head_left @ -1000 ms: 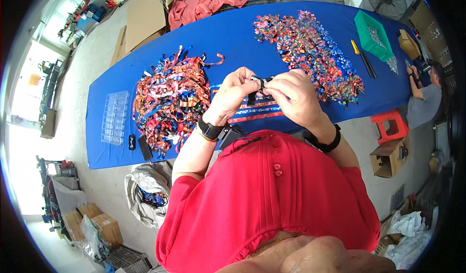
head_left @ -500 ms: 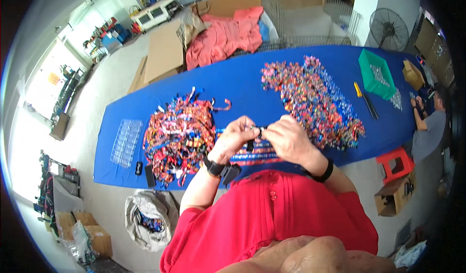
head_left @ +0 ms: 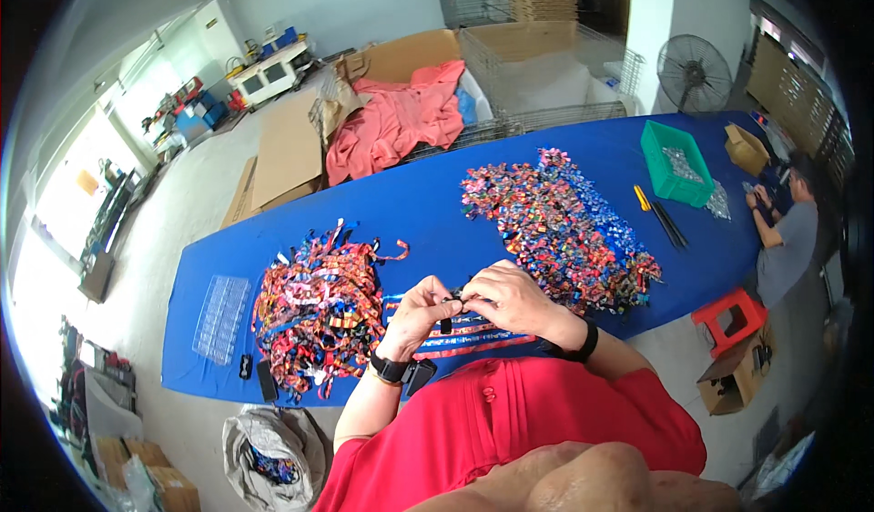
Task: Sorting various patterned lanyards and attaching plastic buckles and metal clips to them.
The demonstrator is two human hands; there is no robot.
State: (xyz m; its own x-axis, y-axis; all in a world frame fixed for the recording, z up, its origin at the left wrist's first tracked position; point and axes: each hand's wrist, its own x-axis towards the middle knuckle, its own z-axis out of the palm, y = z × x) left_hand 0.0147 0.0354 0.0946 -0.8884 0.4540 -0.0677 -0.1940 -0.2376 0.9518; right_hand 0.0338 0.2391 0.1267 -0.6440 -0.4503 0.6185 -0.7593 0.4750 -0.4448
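Note:
My left hand (head_left: 417, 321) and my right hand (head_left: 515, 301) meet over the near edge of the blue table. Both are closed, their fingertips pinching a small black fitting (head_left: 457, 302) whose exact kind is mostly hidden by the fingers. Beneath them, several patterned straps (head_left: 492, 340) in blue and red lie side by side. A tangled heap of colourful straps (head_left: 314, 307) rests left of my hands. Beyond my right hand spreads a wide pile of small bundled colourful straps (head_left: 555, 234).
On the blue table (head_left: 419, 198) are a clear plastic rack (head_left: 221, 321), a green bin (head_left: 675, 162) of small metal parts and a yellow-handled tool (head_left: 642, 198). A co-worker (head_left: 790, 239) sits at the right end, near a red stool (head_left: 728, 321). An open sack (head_left: 273, 453) stands below left.
My hands have drawn closer together around the black fitting, which is now more covered by fingers. The whole view has shifted, so the table sits lower in the picture.

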